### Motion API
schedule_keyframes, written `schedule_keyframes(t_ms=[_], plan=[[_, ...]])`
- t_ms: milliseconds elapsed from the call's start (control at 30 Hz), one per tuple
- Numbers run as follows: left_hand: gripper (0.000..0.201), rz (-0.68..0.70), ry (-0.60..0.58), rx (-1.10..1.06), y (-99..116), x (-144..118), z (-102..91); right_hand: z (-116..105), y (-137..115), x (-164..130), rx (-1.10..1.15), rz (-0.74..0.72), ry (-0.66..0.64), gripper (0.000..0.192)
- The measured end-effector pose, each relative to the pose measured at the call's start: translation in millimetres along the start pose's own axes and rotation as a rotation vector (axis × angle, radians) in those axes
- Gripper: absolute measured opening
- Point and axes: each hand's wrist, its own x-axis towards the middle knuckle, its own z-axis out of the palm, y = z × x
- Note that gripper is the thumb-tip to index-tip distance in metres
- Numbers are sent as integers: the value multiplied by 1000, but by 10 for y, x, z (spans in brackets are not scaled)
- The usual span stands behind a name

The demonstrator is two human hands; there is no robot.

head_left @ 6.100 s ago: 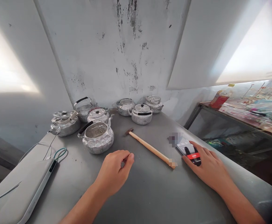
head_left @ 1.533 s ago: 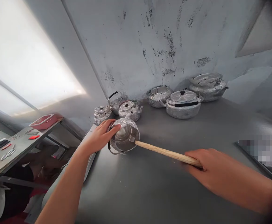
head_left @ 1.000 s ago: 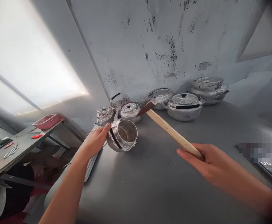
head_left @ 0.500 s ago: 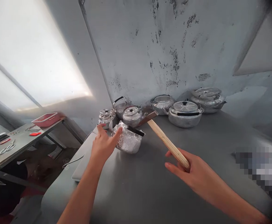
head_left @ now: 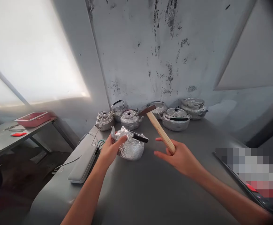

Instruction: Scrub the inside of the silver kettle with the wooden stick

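Observation:
My left hand (head_left: 111,149) grips a dented silver kettle (head_left: 133,150) by its spout side, thumb on top and the other fingers partly hidden behind. The kettle is tilted, with its black-gripped handle folded over to the right. My right hand (head_left: 182,156) holds a hammer (head_left: 158,129) near the end of its pale wooden handle, with some fingers loosely extended. The hammer's dark brown head points up and left, above and apart from the kettle in this view.
More silver kettles stand along the wall, among them a lidded kettle (head_left: 130,120) and a wide kettle (head_left: 176,120). A grey power bank (head_left: 83,165) with cables lies on the left of the table. A pink basket (head_left: 34,119) sits on another table. A blurred patch covers the right edge.
The view has turned to the right. My left hand has closed more firmly around the kettle's spout side, where its fingers were spread before. The hammer stays in my right hand.

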Motion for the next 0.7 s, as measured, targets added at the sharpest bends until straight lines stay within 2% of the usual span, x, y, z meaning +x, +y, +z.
schedule_keyframes(t_ms=[200,333,467,633,700], plan=[[73,-154,-147,-141,46,-232,-7,135,-134,-7,103,-55,57,44],[73,-153,-249,-212,29,-328,-34,140,-211,31,206,-47,167,46],[75,-23,-352,-279,-27,-373,-98,26,-342,141,296,-12,168,52],[83,183,-520,-247,-82,-423,-174,-134,-414,293,333,44,41,42],[88,243,-537,-212,-77,-467,-181,-156,-386,335,321,94,-41,35]])
